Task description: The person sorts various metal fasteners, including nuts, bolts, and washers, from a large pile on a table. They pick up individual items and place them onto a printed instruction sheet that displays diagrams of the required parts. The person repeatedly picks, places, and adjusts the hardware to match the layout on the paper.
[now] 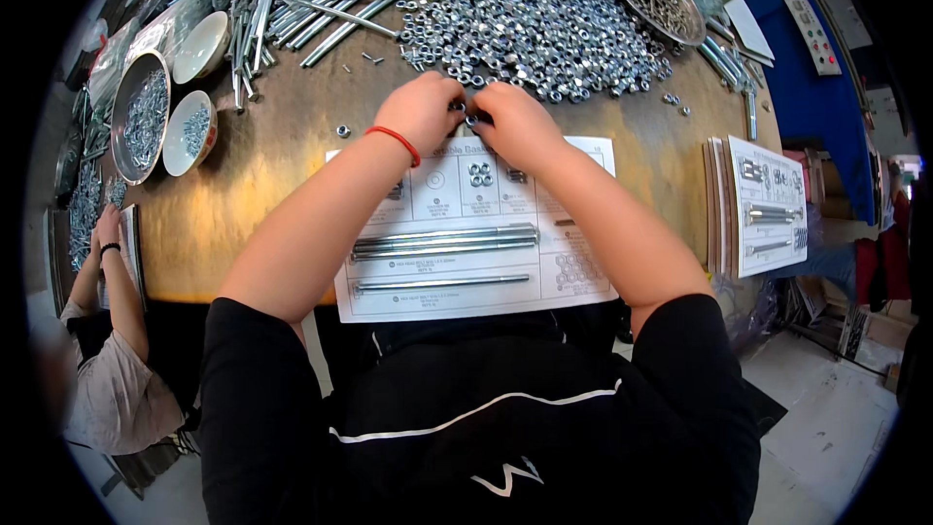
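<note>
My left hand [420, 109], with a red band at its wrist, is at the near edge of the nut pile. Its fingers are bent closed around small metal nuts. My right hand [515, 119] is close beside it, fingers curled in, with a shiny nut [472, 121] at its fingertips. Just below both hands, a white hardware sheet [437, 306] lies at the table's front edge. Long hex bolts [447, 242], a single long bolt [442, 284] and a group of nuts [481, 174] show in its boxes. My forearms cover parts of the sheet.
Beyond my hands spreads a large pile of nuts [525, 29], with long bolts [330, 10] to its left. Bowls of small screws [146, 117] stand left; metal trays [661, 0] stand far right. A stack of sheets [768, 209] is at right. Another person's hand [109, 227] works at left.
</note>
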`<control>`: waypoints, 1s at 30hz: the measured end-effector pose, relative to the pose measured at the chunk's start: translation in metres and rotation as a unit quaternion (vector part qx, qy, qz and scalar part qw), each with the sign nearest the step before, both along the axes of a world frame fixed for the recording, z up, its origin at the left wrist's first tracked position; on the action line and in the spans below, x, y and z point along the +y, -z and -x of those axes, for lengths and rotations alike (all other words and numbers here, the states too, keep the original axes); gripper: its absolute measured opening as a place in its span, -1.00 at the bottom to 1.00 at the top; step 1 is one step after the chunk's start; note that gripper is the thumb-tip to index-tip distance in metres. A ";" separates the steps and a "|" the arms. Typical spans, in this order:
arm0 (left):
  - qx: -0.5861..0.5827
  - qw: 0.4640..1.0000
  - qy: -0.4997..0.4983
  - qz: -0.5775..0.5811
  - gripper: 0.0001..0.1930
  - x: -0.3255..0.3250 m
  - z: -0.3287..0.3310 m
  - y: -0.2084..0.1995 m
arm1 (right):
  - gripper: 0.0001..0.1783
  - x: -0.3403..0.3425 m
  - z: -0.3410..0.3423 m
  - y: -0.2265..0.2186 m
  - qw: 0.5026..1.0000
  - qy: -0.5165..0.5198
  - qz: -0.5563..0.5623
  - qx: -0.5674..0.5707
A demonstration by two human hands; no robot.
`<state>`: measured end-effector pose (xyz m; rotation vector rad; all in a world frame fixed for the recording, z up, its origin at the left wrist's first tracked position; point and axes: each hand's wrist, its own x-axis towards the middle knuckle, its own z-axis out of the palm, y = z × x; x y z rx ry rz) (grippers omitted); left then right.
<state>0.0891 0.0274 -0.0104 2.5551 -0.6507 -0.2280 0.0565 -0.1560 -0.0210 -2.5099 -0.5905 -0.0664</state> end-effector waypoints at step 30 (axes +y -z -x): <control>-0.089 0.991 -0.073 0.061 -0.64 -0.114 0.036 -0.019 | -0.64 -0.142 0.047 -0.022 0.985 0.165 -0.032 -0.039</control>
